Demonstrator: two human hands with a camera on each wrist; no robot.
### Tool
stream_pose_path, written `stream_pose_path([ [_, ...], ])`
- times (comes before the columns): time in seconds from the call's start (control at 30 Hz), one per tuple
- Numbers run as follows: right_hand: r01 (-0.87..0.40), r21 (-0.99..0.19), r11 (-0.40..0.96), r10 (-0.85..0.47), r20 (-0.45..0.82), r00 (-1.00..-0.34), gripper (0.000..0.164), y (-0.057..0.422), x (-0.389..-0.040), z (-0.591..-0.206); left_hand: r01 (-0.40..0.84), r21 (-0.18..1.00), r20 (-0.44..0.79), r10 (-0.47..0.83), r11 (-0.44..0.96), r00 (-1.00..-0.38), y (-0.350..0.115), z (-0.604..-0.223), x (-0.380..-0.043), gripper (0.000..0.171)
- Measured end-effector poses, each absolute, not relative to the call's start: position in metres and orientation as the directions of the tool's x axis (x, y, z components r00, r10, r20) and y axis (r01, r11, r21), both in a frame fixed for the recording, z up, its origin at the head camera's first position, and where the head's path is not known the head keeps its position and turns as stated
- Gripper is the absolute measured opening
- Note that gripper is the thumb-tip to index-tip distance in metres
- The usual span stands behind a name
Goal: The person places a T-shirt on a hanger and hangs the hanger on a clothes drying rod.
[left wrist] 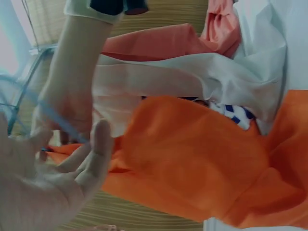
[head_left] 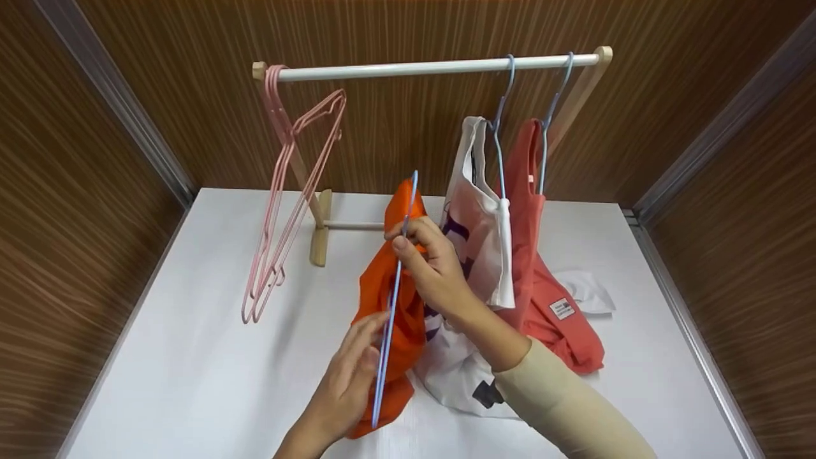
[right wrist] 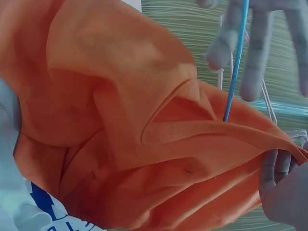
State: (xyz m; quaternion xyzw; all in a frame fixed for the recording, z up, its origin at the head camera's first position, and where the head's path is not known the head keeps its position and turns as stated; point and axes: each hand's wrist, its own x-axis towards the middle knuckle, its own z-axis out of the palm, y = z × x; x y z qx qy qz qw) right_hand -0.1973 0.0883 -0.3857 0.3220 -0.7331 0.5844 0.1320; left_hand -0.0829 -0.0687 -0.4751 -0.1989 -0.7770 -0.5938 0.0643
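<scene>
In the head view my right hand (head_left: pixel 437 264) pinches a light blue hanger (head_left: pixel 396 280) near its neck, together with the top of an orange garment (head_left: pixel 376 280). The hanger stands nearly edge-on, and the garment hangs in folds around it. Lower down, my left hand (head_left: pixel 347 376) is beside the hanger, fingertips right at its lower part. From the right wrist, the left hand's fingers (right wrist: pixel 257 53) look spread and straight by the blue wire, which runs into the garment's neckline (right wrist: pixel 202 127). The left wrist view has the orange cloth (left wrist: pixel 192 154) spread below the right hand.
A white rail (head_left: pixel 414 68) on wooden posts stands by the back panel. Several pink hangers (head_left: pixel 274 197) hang at its left end. To the right, a white garment (head_left: pixel 472 191) and a coral red garment (head_left: pixel 528 255) hang on blue hangers. White cloth (head_left: pixel 590 293) lies behind them.
</scene>
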Motion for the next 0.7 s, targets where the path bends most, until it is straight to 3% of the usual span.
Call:
stream_pose_path([
  [0.1, -0.624, -0.775, 0.097, -0.316, 0.57, -0.758, 0.014, 0.089, -0.196, -0.38, 0.42, 0.869, 0.391, 0.16, 0.26, -0.907, -0.066, -0.483, -0.092, 0.042],
  [0.27, -0.622, -0.779, 0.073, -0.318, 0.573, -0.755, 0.018, 0.091, -0.2, -0.385, 0.477, 0.747, 0.488, 0.105, 0.463, -0.867, -0.06, -0.495, -0.1, 0.046],
  [0.47, -0.612, -0.788, 0.058, -0.308, 0.569, -0.762, 0.021, 0.093, -0.213, -0.403, 0.48, 0.579, 0.551, 0.118, 0.659, -0.826, -0.052, -0.502, -0.106, 0.024],
  [0.57, -0.603, -0.796, 0.047, -0.302, 0.564, -0.768, 0.019, 0.094, -0.215, -0.405, 0.488, 0.54, 0.564, 0.135, 0.686, -0.815, -0.045, -0.505, -0.11, 0.03],
  [0.7, -0.59, -0.807, 0.037, -0.298, 0.555, -0.777, 0.018, 0.096, -0.215, -0.407, 0.51, 0.57, 0.551, 0.161, 0.644, -0.819, -0.041, -0.511, -0.114, 0.025],
])
